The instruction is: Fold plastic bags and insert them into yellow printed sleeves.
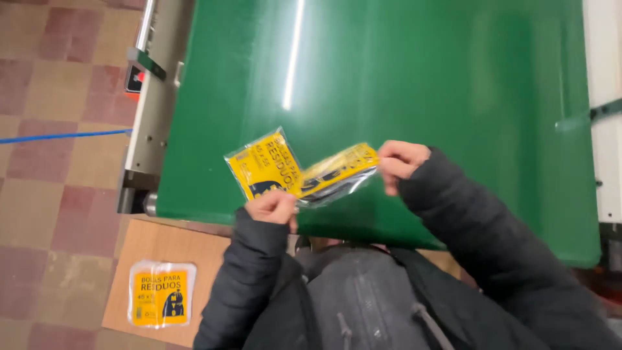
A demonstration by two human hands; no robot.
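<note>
Both of my hands hold clear plastic packets with yellow printed inserts above the near edge of a green belt [389, 78]. My left hand [273, 206] pinches the lower corner of one packet [262, 165], which faces up and tilts left. My right hand [400, 162] grips the right end of a second packet [337, 172], which slants down to the left and overlaps the first near my left hand. Dark padded jacket sleeves cover both arms.
A grey metal frame [150, 110] with a red button runs along the belt's left side. Below it a cardboard sheet [162, 253] on the tiled floor carries another yellow packet [162, 293]. A blue cord [65, 137] crosses the floor. White machine parts [606, 97] border the belt's right.
</note>
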